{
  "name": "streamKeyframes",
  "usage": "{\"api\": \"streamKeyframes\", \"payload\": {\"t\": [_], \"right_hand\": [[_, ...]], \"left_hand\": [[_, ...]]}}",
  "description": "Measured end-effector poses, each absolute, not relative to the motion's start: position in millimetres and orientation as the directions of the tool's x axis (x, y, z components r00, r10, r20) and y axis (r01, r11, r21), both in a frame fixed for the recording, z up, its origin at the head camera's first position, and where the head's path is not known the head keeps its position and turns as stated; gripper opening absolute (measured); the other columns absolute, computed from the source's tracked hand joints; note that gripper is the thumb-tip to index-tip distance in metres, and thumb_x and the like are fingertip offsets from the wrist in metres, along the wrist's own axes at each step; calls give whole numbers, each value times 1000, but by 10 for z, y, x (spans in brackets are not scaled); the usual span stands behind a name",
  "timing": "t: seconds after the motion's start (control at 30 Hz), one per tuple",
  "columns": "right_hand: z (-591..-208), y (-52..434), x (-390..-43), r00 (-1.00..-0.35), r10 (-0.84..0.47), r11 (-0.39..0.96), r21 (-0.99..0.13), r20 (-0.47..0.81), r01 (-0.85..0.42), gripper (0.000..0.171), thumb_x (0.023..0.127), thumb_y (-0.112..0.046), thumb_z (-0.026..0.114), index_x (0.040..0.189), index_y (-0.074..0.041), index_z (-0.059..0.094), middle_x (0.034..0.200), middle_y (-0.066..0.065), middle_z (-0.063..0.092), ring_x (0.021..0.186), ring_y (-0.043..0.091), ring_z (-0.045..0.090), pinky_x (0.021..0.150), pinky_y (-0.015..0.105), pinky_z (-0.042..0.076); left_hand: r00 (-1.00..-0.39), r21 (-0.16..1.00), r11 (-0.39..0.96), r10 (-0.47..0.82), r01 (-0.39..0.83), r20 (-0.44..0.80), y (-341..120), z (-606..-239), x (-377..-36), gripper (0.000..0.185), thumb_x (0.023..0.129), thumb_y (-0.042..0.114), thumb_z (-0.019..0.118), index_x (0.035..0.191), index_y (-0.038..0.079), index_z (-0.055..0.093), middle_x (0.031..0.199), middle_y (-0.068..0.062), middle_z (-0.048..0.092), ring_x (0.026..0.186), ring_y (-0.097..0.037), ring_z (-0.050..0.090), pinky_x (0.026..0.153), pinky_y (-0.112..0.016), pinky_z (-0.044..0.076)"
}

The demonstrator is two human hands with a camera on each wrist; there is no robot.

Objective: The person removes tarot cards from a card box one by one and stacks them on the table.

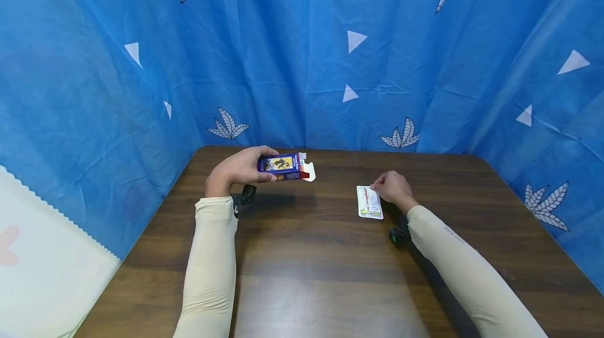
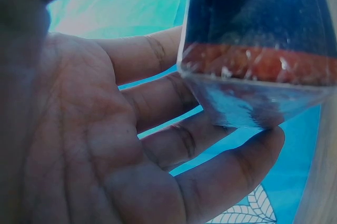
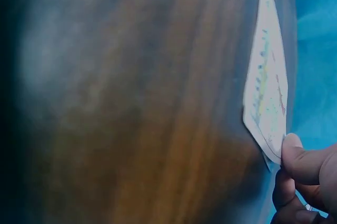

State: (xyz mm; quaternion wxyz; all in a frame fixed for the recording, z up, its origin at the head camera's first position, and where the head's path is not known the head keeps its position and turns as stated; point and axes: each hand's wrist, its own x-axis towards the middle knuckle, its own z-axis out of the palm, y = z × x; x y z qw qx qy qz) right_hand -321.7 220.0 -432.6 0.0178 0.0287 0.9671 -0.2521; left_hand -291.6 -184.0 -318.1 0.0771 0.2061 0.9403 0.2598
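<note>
My left hand (image 1: pixel 243 166) grips a small purple card box (image 1: pixel 283 164) above the table's left half, thumb on the near side and fingers behind. The box lies on its side in the air, its white end flap (image 1: pixel 309 171) hanging loose toward the right. In the left wrist view the fingers (image 2: pixel 231 176) curl round the box's dark blue and red end (image 2: pixel 258 34). My right hand (image 1: pixel 392 189) pinches the corner of a white printed card (image 1: pixel 369 203) with thumb and fingers. In the right wrist view the card (image 3: pixel 268 87) is seen nearly edge-on, a second edge peeking from beneath it.
A dark brown wooden table (image 1: pixel 311 259) spreads under both arms. Behind it hangs a blue curtain (image 1: pixel 292 55) with white leaves and triangles, reaching the table's far edge. White cloth (image 1: pixel 47 254) lies at the lower left. Both wrists carry dark straps.
</note>
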Motion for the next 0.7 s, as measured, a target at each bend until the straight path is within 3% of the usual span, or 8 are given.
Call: {"api": "streamKeyframes", "payload": {"t": [0.33, 0.43, 0.57, 0.7], "right_hand": [[-4233, 2073, -3190, -1000, 11, 879, -477, -14, 17, 23, 96, -25, 62, 99, -4, 70, 101, 14, 67, 85, 27, 57, 70, 34, 45], [-4123, 1890, -3166, -996, -56, 825, -560, 64, -82, 27, 97, -29, 61, 102, -4, 70, 99, 14, 67, 79, 23, 56, 65, 31, 44], [-3927, 1506, -3092, -972, -178, 643, -729, 154, -233, 27, 98, -28, 61, 102, -3, 71, 94, 17, 66, 74, 20, 51, 63, 29, 42], [-3737, 1127, -2972, -966, -245, 479, -854, 89, -200, 28, 97, -28, 62, 103, -1, 70, 95, 15, 64, 77, 18, 49, 62, 28, 40]], "left_hand": [[-902, 511, 782, 432, 357, -31, -1827, -3194, -2913, 68, 85, 33, 76, 142, 9, 47, 133, -13, 56, 116, -29, 55, 102, -46, 48], [-901, 509, 783, 432, 358, -32, -1823, -3191, -2908, 69, 85, 33, 76, 142, 9, 47, 133, -13, 57, 116, -29, 55, 103, -47, 48], [-900, 500, 786, 435, 363, -30, -1814, -3179, -2901, 69, 85, 34, 77, 142, 9, 47, 133, -13, 56, 116, -29, 55, 103, -47, 47], [-897, 490, 789, 441, 370, -32, -1789, -3176, -2897, 69, 85, 33, 77, 142, 9, 47, 134, -13, 56, 117, -29, 54, 104, -47, 47]]}}
